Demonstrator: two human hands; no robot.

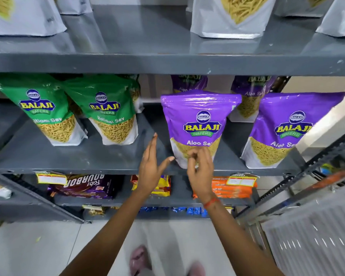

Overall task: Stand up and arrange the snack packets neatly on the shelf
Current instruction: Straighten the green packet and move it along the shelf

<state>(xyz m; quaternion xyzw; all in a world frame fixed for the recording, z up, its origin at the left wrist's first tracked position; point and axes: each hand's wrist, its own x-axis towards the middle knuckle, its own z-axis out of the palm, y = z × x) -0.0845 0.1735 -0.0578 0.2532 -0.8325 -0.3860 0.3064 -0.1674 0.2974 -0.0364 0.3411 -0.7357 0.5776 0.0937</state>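
A purple Aloo Sev packet (199,120) stands upright near the front of the grey middle shelf (68,156). My right hand (199,168) is at its base with fingers curled; whether it grips the packet is unclear. My left hand (150,164) is open just left of the packet, its thumb tip near the lower left corner. A second purple packet (283,128) stands to the right. Two more purple packets (188,82) (251,90) stand behind. Two green Ratlami Sev packets (46,110) (110,114) stand at the left, leaning slightly.
White sev packets (227,16) stand on the upper shelf. The shelf below holds a Bourbon biscuit pack (84,186), yellow packs (163,186) and orange packs (227,188). A metal shutter and rail (317,236) run along the right. My slippered feet (139,257) are on the tiled floor.
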